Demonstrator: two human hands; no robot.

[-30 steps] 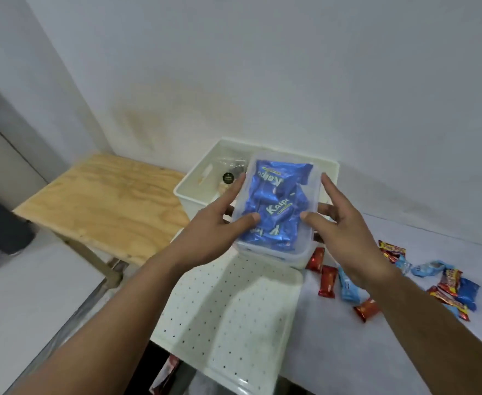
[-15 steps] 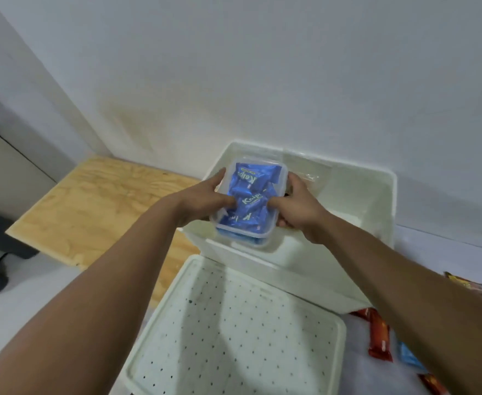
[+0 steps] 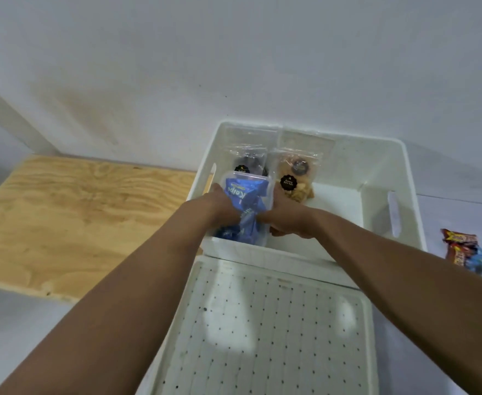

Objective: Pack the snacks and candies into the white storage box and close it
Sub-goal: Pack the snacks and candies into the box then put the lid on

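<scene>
Both hands were clamped on the clear tub of blue candies point(image 3: 245, 206), left hand point(image 3: 220, 206) on its left side and right hand point(image 3: 287, 220) on its right, squeezing it between them. It sat down inside the white storage box point(image 3: 402, 178), front-left corner, long axis running away from the person, pretty much dead centre between the hands. Two snack bags point(image 3: 294, 178) stood just behind it. Loose candies point(image 3: 462, 249) waited off right, closer to the right hand.
</scene>
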